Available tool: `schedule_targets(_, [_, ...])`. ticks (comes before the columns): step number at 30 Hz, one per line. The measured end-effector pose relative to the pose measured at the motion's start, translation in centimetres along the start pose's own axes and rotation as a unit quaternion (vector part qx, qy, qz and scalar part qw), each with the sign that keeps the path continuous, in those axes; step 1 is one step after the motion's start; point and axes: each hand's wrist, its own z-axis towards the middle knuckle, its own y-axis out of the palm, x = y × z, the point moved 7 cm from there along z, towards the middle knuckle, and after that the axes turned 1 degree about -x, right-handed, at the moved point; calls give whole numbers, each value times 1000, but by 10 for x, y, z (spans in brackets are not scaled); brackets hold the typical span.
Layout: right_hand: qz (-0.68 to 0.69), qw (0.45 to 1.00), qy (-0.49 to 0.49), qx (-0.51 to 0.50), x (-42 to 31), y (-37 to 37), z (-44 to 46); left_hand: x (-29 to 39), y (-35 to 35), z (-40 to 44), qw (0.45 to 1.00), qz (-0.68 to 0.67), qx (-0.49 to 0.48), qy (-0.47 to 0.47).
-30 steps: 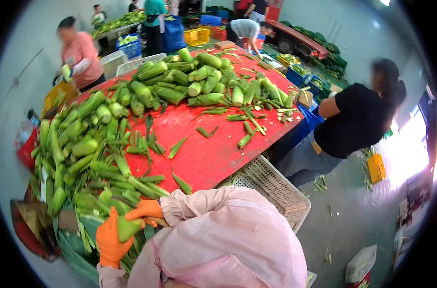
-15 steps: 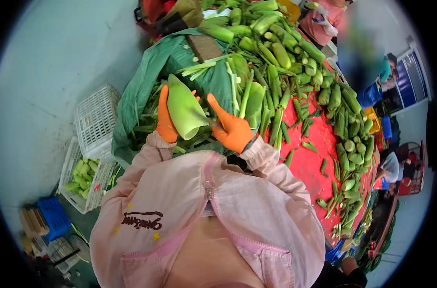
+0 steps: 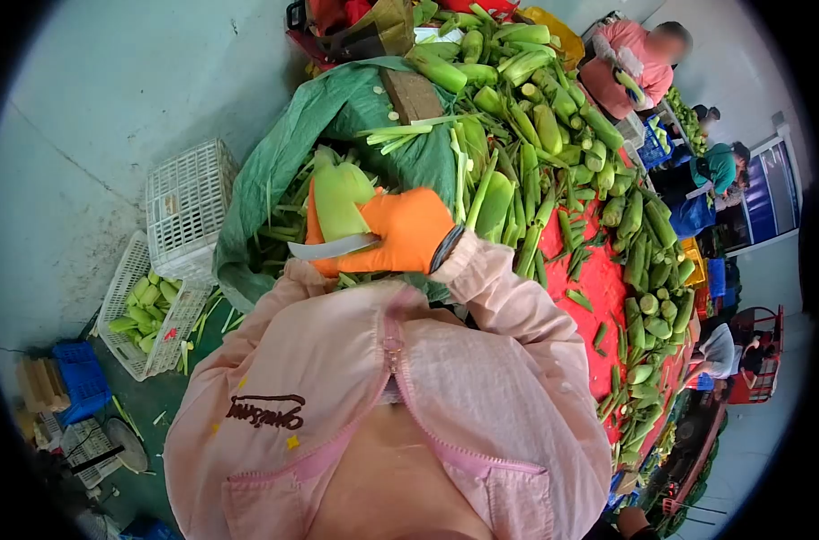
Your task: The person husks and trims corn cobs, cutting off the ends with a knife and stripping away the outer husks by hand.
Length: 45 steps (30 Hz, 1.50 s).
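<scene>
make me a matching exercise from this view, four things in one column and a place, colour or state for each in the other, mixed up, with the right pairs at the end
Column one
1. knife
2. brown block
3. tabletop
4. open white crate

Column two
A. red where it shows between the vegetables
B. with pale green pieces inside
C. in the gloved right hand
D. lying on the green sheeting

Right pairs: 1-C, 2-D, 3-A, 4-B
</scene>
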Motion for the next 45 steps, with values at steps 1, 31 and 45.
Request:
schedule_targets(1, [-51, 999, 11, -13, -3, 3, 3, 6, 8, -3, 997, 35, -29, 56])
schedule_targets(31, [-136, 988, -15, -75, 53, 61, 15, 28, -7, -4, 994, -94, -54, -32])
schedule_targets(45, [270, 951, 147, -39, 40, 54, -8, 33, -11, -14, 990, -121, -63, -42])
